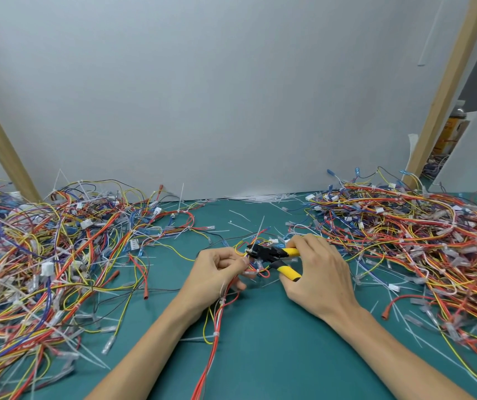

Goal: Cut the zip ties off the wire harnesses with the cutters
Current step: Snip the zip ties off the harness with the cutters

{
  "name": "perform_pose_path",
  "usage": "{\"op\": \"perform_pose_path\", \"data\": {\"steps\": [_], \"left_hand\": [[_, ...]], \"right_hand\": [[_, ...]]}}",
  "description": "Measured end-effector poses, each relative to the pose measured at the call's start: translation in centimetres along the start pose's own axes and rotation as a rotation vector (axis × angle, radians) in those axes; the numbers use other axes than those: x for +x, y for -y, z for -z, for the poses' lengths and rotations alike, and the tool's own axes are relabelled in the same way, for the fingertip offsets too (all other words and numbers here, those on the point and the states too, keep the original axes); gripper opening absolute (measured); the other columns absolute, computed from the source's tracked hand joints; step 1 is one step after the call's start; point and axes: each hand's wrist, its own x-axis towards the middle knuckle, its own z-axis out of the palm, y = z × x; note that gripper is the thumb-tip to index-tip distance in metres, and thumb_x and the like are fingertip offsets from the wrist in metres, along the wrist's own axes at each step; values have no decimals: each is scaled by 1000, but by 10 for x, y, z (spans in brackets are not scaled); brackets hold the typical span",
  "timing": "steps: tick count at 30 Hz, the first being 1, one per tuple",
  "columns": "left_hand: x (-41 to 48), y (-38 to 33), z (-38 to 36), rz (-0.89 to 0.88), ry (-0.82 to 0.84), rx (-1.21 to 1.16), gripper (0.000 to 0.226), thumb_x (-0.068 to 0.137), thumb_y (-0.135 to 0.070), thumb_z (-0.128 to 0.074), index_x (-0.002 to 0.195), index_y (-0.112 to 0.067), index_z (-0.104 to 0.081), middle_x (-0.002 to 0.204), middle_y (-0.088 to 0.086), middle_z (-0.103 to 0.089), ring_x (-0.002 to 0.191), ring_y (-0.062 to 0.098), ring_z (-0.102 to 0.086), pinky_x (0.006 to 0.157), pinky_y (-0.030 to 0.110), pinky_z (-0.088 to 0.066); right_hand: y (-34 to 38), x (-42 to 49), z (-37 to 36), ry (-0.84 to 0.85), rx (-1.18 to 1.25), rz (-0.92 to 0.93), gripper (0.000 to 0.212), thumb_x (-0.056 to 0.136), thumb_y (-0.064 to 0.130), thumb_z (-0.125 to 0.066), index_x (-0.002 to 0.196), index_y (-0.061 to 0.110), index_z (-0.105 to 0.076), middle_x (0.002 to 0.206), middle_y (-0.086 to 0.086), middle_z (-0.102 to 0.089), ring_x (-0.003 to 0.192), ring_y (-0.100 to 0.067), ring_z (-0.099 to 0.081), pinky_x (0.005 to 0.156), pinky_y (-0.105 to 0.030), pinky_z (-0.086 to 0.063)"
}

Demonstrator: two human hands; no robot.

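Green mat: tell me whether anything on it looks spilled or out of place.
Cut white zip-tie scraps lie strewn over the green mat, thickest along the wall's foot, instead of gathered. Tangled wire harnesses sprawl in a left heap and a right heap. Nothing looks damaged.

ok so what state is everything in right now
left hand, pinches the red harness
right hand, grips the cutters
cutters, handles spread, nose at the pinched wires
red harness, held, a zip tie still on lower down
loose zip ties, cut, scattered on the mat
left wire pile, tangled heap
right wire pile, tangled heap
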Motion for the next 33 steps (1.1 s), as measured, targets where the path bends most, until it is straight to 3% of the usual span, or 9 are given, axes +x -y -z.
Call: {"op": "perform_pose_path", "data": {"steps": [11, 18, 22, 27, 33], "left_hand": [[3, 6, 1, -15, 12, 28, 13, 92, -9, -62, 80, -7, -67, 73, 8, -73, 46, 12, -61, 49, 18, -48], [3, 7, 0, -16, -17, 60, 14, 93, -11, -62, 85, 0, -68, 75, 9, -73, 48, 12, -62, 49, 18, -48], [1, 6, 0, -29, -27, 70, 14, 93, -10, -61, 85, 0, -67, 78, 13, -74, 47, 12, -61, 50, 18, -48], [-1, 6, -1, -48, -30, 81, 18, 93, -9, -61, 76, -10, -65, 71, 6, -73, 47, 13, -62, 48, 17, -46], [-6, 3, -3, -66, -64, 112, 20, 93, -8, -61, 73, -10, -63, 69, 6, -73, 47, 11, -63, 48, 18, -47]], "right_hand": [[0, 0, 0, 51, -41, 12, 29, 70, 40, -67, 91, 20, -61, 80, 5, -60, 77, -26, -52, 67, -34, -43], [-1, 1, -3, -37, -32, 24, 39, 66, 36, -77, 95, 18, -60, 87, 2, -57, 82, -25, -52, 73, -36, -45], [0, 1, -2, -55, -57, 55, 37, 64, 37, -77, 92, 18, -61, 83, 3, -58, 79, -25, -53, 70, -35, -46], [1, -1, -1, -97, -123, 99, 32, 59, 36, -77, 78, 20, -56, 67, 6, -57, 64, -24, -54, 54, -29, -39], [3, -3, -3, -51, -170, 127, 33, 63, 36, -76, 79, 18, -54, 70, 2, -59, 67, -26, -55, 56, -29, -34]]}}
